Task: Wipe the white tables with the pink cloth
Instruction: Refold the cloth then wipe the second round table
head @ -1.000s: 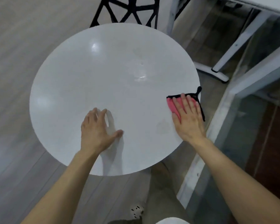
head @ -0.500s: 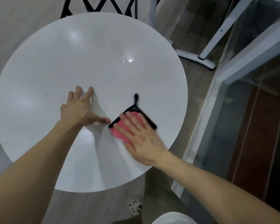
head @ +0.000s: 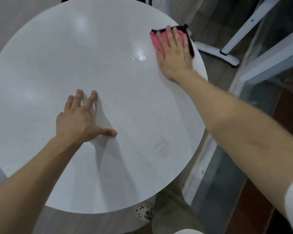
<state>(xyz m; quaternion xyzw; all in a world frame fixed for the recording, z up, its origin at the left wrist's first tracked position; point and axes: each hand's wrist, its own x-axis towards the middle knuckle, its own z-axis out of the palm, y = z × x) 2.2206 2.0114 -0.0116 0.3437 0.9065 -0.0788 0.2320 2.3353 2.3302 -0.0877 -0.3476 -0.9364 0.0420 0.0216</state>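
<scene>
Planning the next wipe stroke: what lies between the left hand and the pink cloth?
In the head view, only bare white tabletop with a bright glint lies between the left hand and the pink cloth under the right hand.

This is looking like a café or dining space. A round white table (head: 57, 65) is standing on grey plank flooring (head: 91, 223). At 2 o'clock the slanted white leg of a second table (head: 243, 26) is showing, and at 3 o'clock a white-framed glass partition (head: 269, 61) is running alongside.
</scene>
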